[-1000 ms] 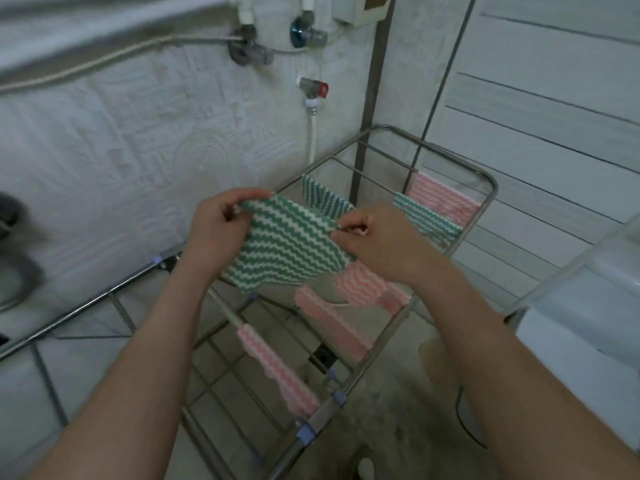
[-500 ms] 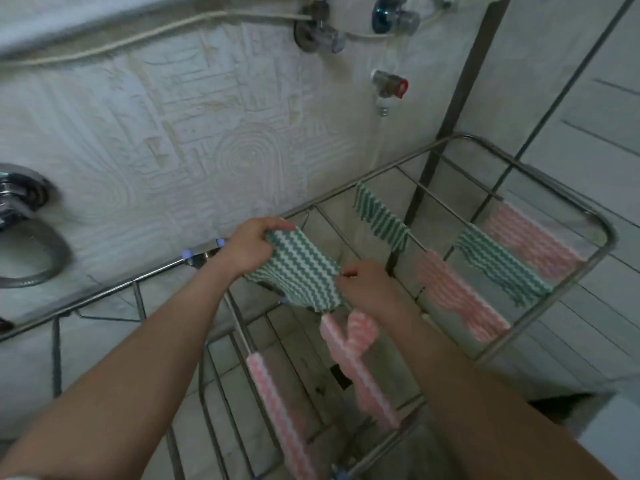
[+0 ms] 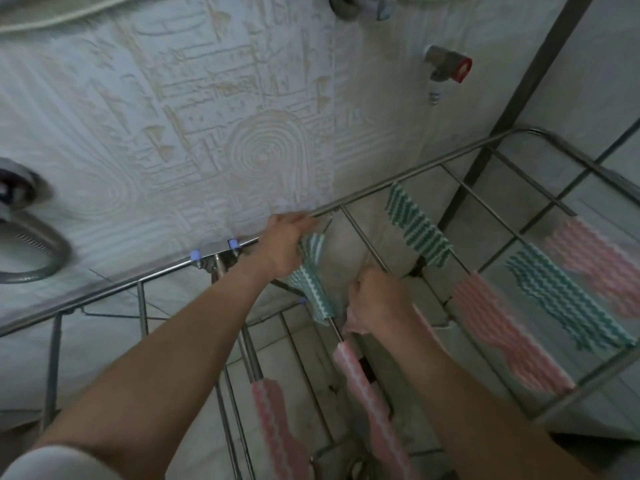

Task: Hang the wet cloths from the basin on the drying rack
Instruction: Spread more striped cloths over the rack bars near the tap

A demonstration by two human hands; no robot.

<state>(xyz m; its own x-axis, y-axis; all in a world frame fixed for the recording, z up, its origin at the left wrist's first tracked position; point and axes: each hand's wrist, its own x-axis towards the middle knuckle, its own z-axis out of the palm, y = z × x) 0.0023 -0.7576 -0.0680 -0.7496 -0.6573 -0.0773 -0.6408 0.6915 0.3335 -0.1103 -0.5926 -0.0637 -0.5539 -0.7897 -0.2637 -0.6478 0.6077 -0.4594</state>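
Observation:
A green-and-white zigzag cloth [image 3: 311,282] lies draped over a bar of the metal drying rack [image 3: 398,174], close to the rack's far rail. My left hand [image 3: 285,242] grips the cloth's upper end beside that rail. My right hand [image 3: 375,297] is curled at the cloth's lower end, fingers hidden behind the knuckles. Several other cloths hang on the rack: pink striped ones [image 3: 505,327] and green ones [image 3: 415,226]. The basin is out of view.
A textured white wall [image 3: 207,116] stands right behind the rack. A tap with a red cap [image 3: 448,65] and a dark vertical pipe [image 3: 512,84] are at the upper right. A chrome hose [image 3: 31,251] loops at the left.
Both hands lowered the green cloth from a spread, held-up position onto a rack bar near the wall. The view swung left and down.

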